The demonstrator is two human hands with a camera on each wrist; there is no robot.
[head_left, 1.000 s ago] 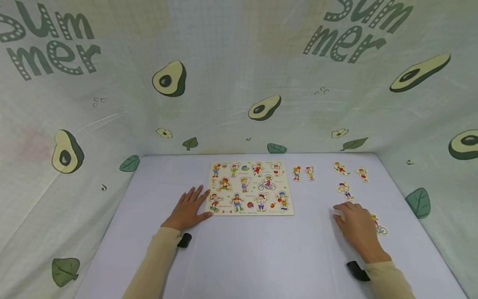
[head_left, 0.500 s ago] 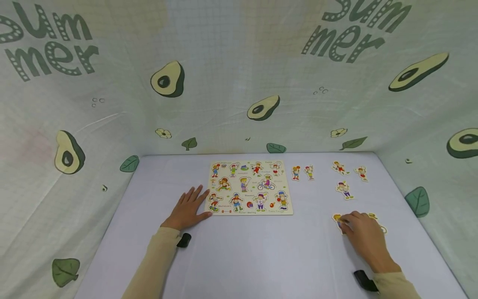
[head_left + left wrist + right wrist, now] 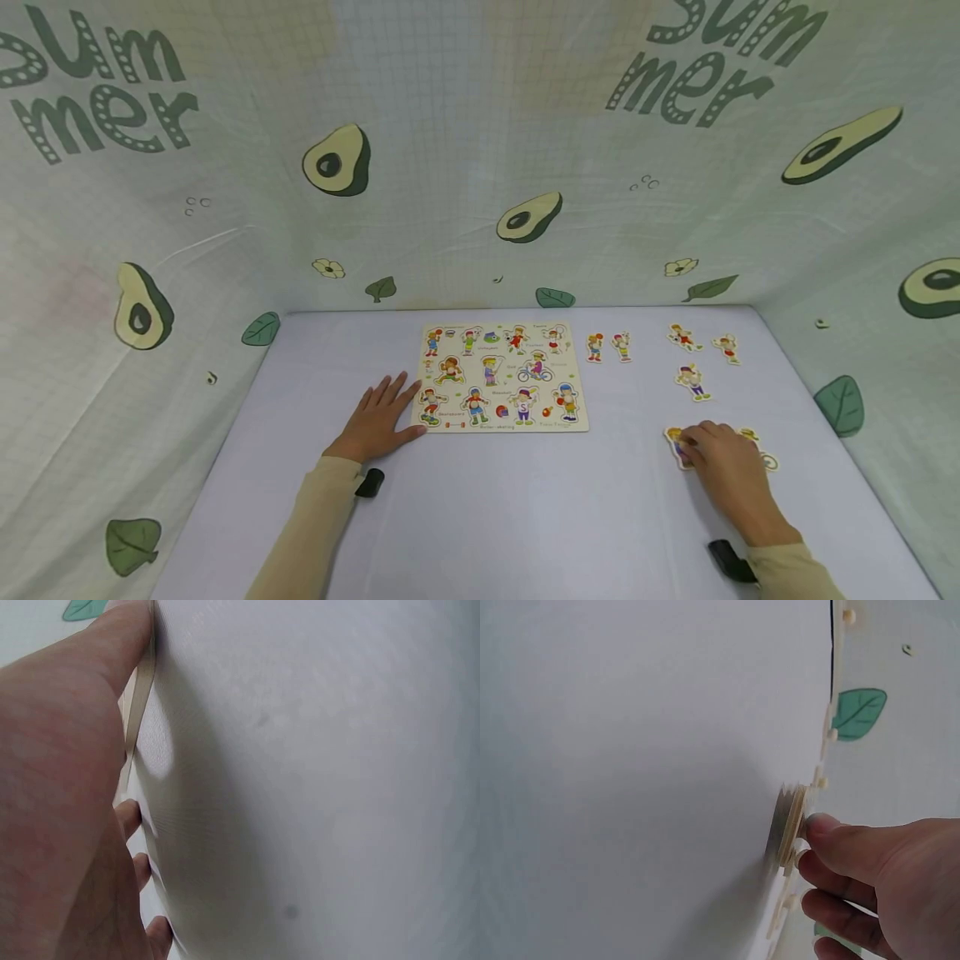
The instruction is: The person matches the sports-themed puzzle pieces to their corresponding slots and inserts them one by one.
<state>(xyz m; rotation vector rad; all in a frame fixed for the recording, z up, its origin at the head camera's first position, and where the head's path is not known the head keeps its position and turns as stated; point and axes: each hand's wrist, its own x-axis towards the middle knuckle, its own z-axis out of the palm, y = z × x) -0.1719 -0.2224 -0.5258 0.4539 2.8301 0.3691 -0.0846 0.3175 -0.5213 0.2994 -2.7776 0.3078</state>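
Cream puzzle board (image 3: 474,371) flat on the table (image 3: 540,517), figures showing all over it; from where I stand, can't tell printed pictures from seated pieces, so no count of what's done. Left to place, by my reading: seven loose pieces in sight. Ball-player piece (image 3: 595,348) and green-topped piece (image 3: 621,347) lie just right of the board. Further right: red-shirted piece (image 3: 684,337), small red-and-white piece (image 3: 727,350), purple-capped piece (image 3: 693,383). Bicycle piece (image 3: 769,461) is half hidden behind the right hand (image 3: 726,467). Job looks well short of finished.

Right fingers pinch the yellow-haired piece (image 3: 677,447), well apart from the board. Edge-on it looks layered, maybe more than one piece; can't confirm. Left hand (image 3: 375,421) rests with fingers spread, at the board's left edge.

Versus a second ago: right hand has come nearer the body, and the yellow-haired piece, out of sight then, now shows at the fingers. Bicycle piece more covered. Against half a second ago, only a slight leftward shift of that yellow-haired piece. Left hand, board, other loose pieces: unchanged.
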